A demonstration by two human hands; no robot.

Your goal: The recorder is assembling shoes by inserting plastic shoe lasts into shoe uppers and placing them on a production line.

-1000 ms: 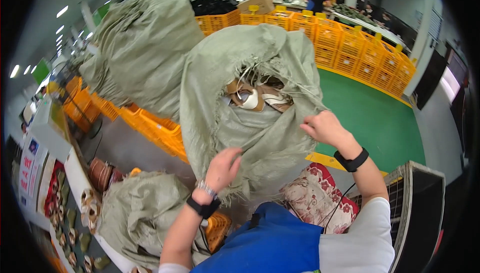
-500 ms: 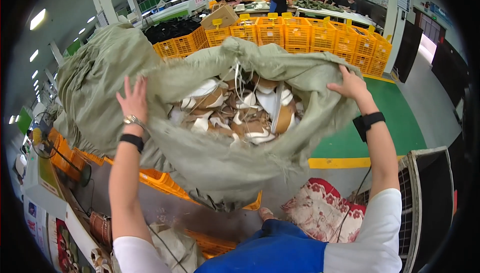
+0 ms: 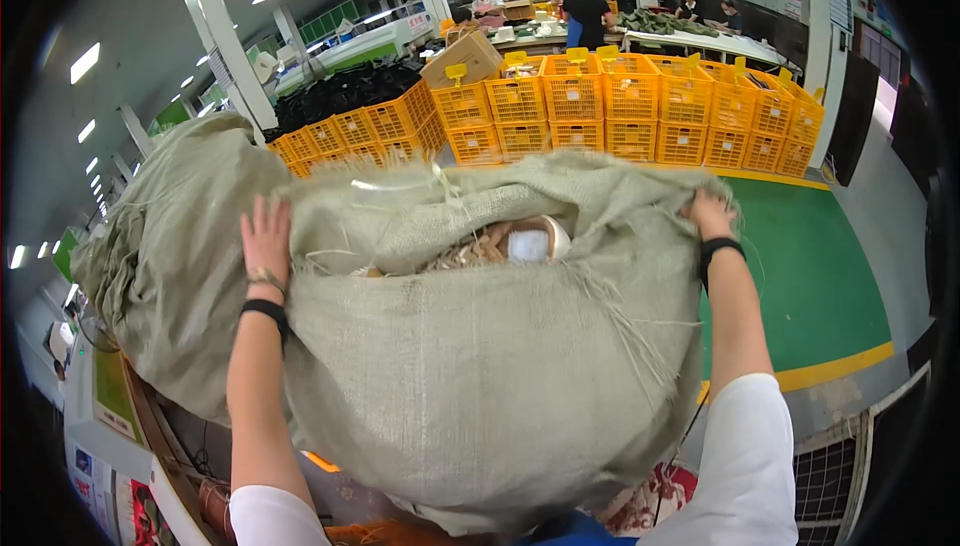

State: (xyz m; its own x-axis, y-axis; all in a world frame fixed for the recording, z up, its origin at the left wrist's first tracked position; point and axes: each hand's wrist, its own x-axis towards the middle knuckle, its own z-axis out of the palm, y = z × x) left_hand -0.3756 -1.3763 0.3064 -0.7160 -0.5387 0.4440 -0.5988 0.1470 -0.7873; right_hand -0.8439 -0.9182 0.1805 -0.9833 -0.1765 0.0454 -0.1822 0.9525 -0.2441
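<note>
A large grey-green woven sack (image 3: 480,366) bulges in front of me, its frayed mouth gathered to a narrow slit. Through the slit show brown and white pieces that look like shoe uppers (image 3: 530,244). At the sack's upper left, my left hand (image 3: 264,246) presses against the cloth with fingers stretched out. My right hand (image 3: 712,214) is closed on the cloth at the upper right corner, its fingertips partly hidden by folds. A second full sack (image 3: 180,256) of the same cloth stands against the left side.
Stacked orange plastic crates (image 3: 575,96) line the far side, with a cardboard box (image 3: 463,59) on top at left. Green floor (image 3: 800,266) with a yellow border lies to the right, beside a wire-mesh rack (image 3: 830,471). People work at a far table (image 3: 700,41). A machine table (image 3: 110,396) stands at left.
The wide sack mouth has narrowed, covering most of the pieces inside. The sack's front has swelled up toward me. My right hand has moved lower and its fingers have curled onto the cloth.
</note>
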